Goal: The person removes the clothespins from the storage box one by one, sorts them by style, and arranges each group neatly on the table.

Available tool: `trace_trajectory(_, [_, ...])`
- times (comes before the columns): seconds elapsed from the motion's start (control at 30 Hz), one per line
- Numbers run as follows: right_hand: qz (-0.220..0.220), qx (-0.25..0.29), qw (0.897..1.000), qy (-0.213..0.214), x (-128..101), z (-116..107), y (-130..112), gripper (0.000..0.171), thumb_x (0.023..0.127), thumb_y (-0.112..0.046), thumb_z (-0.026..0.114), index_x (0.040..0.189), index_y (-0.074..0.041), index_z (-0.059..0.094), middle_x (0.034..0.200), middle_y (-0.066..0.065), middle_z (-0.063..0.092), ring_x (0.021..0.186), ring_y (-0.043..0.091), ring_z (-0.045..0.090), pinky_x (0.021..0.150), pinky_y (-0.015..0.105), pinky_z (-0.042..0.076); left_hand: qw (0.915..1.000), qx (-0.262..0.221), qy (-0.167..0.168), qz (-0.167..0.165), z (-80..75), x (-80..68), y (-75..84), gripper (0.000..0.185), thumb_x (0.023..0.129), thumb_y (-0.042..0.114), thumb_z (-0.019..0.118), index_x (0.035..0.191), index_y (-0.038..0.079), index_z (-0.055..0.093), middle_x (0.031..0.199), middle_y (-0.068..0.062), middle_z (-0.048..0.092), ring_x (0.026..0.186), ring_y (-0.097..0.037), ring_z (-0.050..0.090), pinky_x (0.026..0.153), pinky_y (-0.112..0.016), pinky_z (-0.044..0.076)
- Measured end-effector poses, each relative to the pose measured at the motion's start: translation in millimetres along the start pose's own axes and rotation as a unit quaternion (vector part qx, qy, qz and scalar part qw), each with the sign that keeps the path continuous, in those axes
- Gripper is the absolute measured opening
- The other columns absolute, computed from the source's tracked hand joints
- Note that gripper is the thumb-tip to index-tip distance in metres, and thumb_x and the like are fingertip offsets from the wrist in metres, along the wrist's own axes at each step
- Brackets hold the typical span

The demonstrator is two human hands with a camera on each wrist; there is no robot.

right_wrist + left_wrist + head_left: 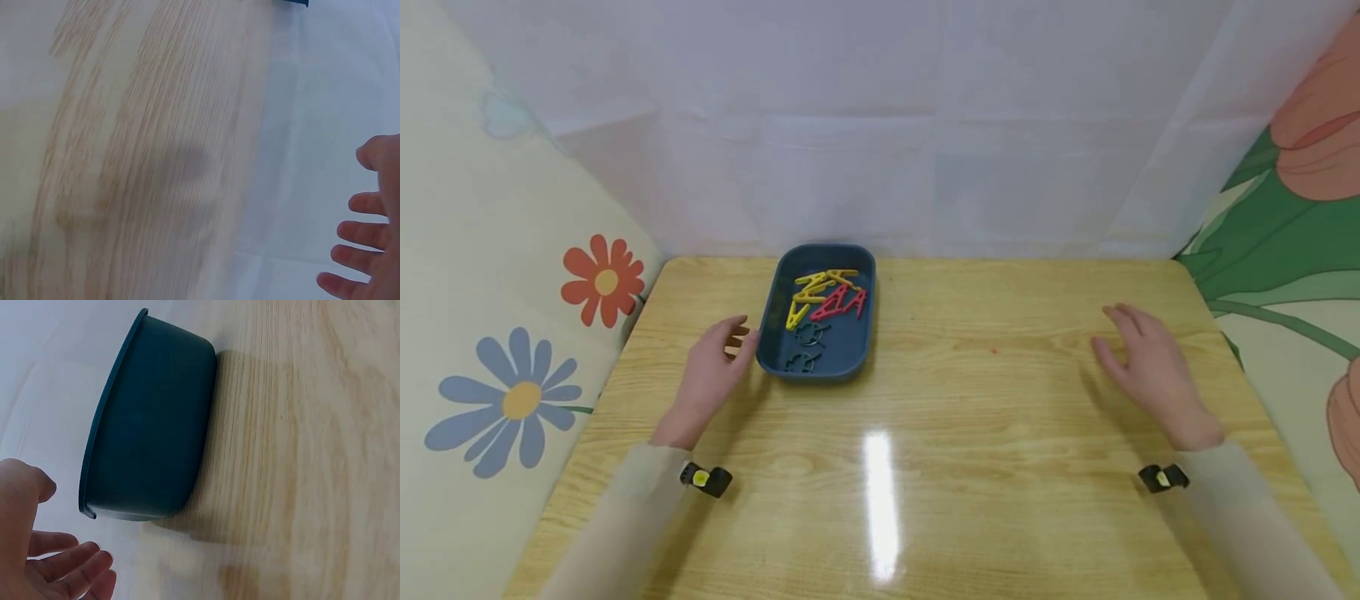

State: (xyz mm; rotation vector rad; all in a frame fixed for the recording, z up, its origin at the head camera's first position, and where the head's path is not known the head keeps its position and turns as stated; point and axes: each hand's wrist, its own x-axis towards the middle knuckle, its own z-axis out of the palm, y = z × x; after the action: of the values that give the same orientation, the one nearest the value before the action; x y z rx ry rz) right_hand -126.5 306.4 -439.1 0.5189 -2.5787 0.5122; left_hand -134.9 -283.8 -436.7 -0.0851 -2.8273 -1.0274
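A dark blue plastic bin (817, 373) stands on the table left of centre; the left wrist view shows its outer wall (150, 419). Inside lie several yellow clothespins (797, 315), red-pink clothespins (832, 306) and dark green ring-shaped pieces (810, 335). My left hand (711, 367) is just left of the bin, fingers loosely bent, holding nothing. Its thumb comes close to the rim in the head view; in the left wrist view a gap shows between them. Over the table's right side, my right hand (1150, 371) holds nothing, its fingers relaxed and apart.
The wooden table (985, 467) reaches back to a white sheet (970, 167). Flower-patterned panels flank it, one on the left (475, 275) and one on the right (1307, 333). A small black device (706, 479) sits on the left wrist, another (1163, 478) on the right.
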Motion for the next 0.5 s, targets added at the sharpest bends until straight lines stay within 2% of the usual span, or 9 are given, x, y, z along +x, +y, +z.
trace_trajectory(0.13, [-0.012,0.0,1.0,-0.002,2.3,0.9,-5.9,0.046,0.096,-0.015,0.067,0.134,0.011,0.058,0.131,0.037,0.058,0.119,0.055,0.055,0.1,0.069,0.046,0.9998,-0.016,-0.002,-0.007,4.3,-2.3,-0.5,0.053,0.111,0.031,0.049,0.145,-0.01,0.05,0.132,-0.032,0.06,0.116,-0.045,0.061,0.094,-0.06,0.055])
trace_trajectory(0.33, [-0.011,0.001,1.0,-0.022,6.7,3.6,-16.2,0.046,0.095,-0.011,0.069,0.134,0.011,0.058,0.131,0.035,0.059,0.12,0.053,0.056,0.102,0.068,0.047,0.9994,-0.021,-0.008,-0.027,9.7,-5.0,0.4,0.053,0.112,0.031,0.047,0.145,-0.009,0.052,0.138,-0.032,0.058,0.116,-0.045,0.061,0.096,-0.06,0.055])
trace_trajectory(0.43, [-0.008,0.005,0.999,-0.034,8.6,6.0,-21.6,0.046,0.096,-0.012,0.068,0.135,0.01,0.057,0.133,0.035,0.058,0.122,0.053,0.055,0.104,0.067,0.046,0.9991,-0.019,-0.011,-0.036,11.4,-5.8,0.8,0.052,0.112,0.031,0.046,0.145,-0.008,0.053,0.137,-0.03,0.06,0.111,-0.043,0.063,0.09,-0.056,0.057])
trace_trajectory(0.5, [-0.007,0.011,0.999,-0.039,10.1,7.8,-25.2,0.046,0.097,-0.012,0.068,0.136,0.01,0.057,0.134,0.035,0.058,0.123,0.053,0.055,0.105,0.067,0.045,0.999,-0.018,-0.011,-0.039,12.3,-6.2,1.1,0.05,0.112,0.03,0.046,0.144,-0.007,0.055,0.134,-0.029,0.062,0.103,-0.04,0.065,0.081,-0.046,0.059])
